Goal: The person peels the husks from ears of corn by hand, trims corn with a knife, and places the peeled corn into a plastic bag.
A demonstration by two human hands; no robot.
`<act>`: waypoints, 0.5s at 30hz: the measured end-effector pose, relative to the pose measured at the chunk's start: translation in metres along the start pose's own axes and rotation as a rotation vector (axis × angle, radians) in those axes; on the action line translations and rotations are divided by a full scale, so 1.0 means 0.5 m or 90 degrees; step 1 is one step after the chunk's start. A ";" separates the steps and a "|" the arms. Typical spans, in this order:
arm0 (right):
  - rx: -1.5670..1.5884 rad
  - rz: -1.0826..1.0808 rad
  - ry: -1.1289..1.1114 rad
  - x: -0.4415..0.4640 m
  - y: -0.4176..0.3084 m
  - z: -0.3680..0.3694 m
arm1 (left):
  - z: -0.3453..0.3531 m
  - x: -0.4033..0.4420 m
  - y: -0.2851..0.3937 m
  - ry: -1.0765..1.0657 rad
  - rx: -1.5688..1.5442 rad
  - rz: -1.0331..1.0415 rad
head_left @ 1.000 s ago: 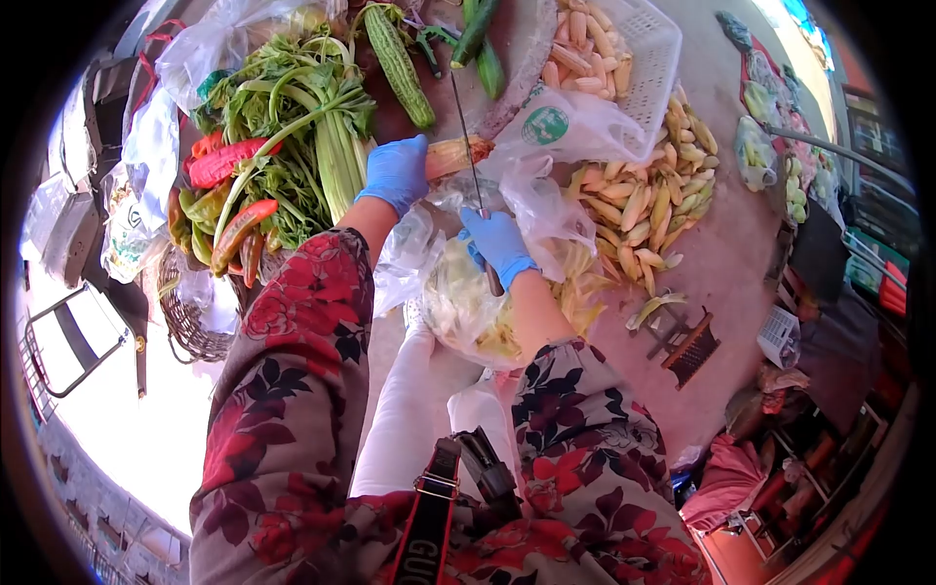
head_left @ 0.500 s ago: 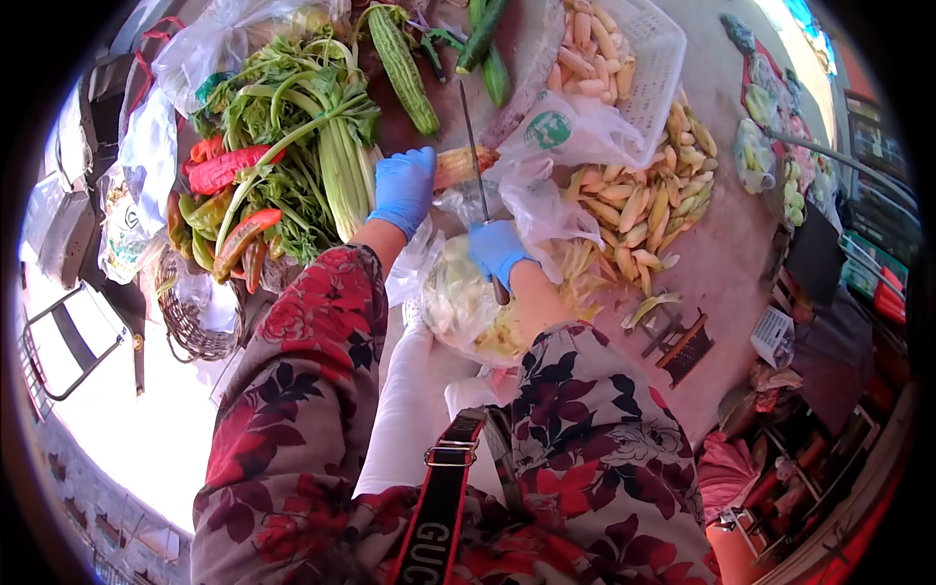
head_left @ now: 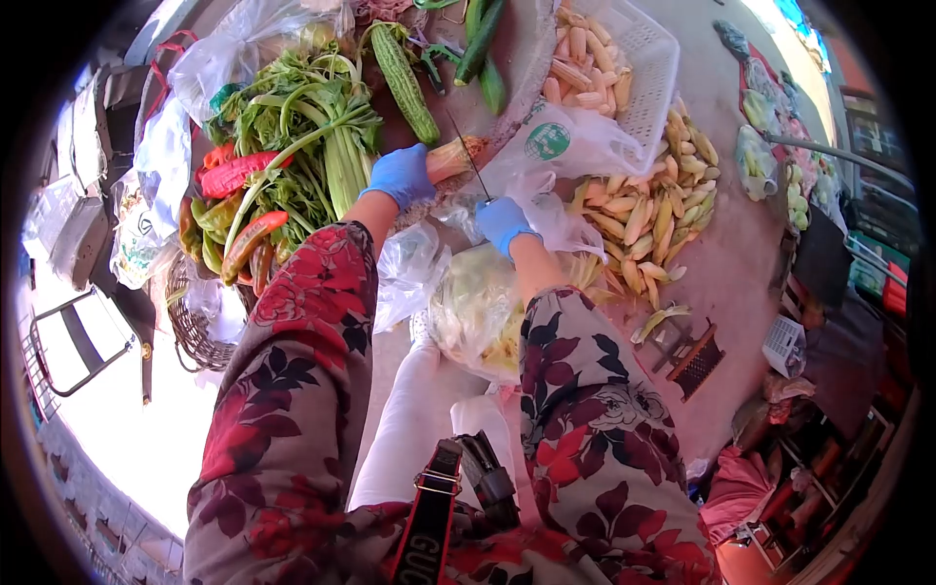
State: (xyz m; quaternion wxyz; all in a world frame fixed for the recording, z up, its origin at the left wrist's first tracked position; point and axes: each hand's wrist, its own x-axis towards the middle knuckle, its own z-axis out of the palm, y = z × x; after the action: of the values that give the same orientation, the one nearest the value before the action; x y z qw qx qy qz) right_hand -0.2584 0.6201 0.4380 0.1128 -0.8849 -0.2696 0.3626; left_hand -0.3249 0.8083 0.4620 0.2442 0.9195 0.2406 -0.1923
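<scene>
In my closed left hand (head_left: 402, 176), gloved in blue, is an ear of corn (head_left: 451, 158), its far end pointing right. My right hand (head_left: 504, 222), also in a blue glove, is wrapped round a knife (head_left: 468, 153); its handle is hidden by the fingers. The thin blade slants up and left across the corn's right part; whether it has cut in I cannot tell. Below my right hand sits a clear plastic bag (head_left: 478, 307) with pale leafy scraps in it. A thin white bag (head_left: 575, 146) with a green print lies beyond that hand.
At the right is a heap of corn in husks (head_left: 643, 219), with a white plastic basket (head_left: 658, 58) of peeled corn (head_left: 585, 68) behind it. Celery (head_left: 346, 161), red peppers (head_left: 239, 175), a bitter melon (head_left: 402, 83) and cucumbers (head_left: 478, 44) lie left and ahead. A wicker basket (head_left: 195, 331) stands lower left.
My right hand has moved slightly up and right with the knife, and the handle no longer shows. The left hand keeps hold of the corn, slightly lower left.
</scene>
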 end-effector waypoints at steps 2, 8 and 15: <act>0.035 -0.005 -0.027 0.000 0.012 -0.016 | -0.011 -0.006 0.004 -0.018 -0.019 -0.017; 0.292 -0.013 -0.008 -0.077 0.030 -0.102 | -0.058 -0.049 0.037 0.002 -0.167 0.024; 0.359 -0.020 0.207 -0.119 -0.079 -0.150 | -0.046 -0.191 -0.046 0.113 -0.488 -0.089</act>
State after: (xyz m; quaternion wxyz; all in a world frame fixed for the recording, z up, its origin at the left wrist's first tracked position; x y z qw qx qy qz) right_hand -0.2564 0.6191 0.5413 0.4006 -0.8610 -0.1506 0.2750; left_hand -0.4091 0.8052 0.5176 0.5341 0.7561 0.3775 -0.0243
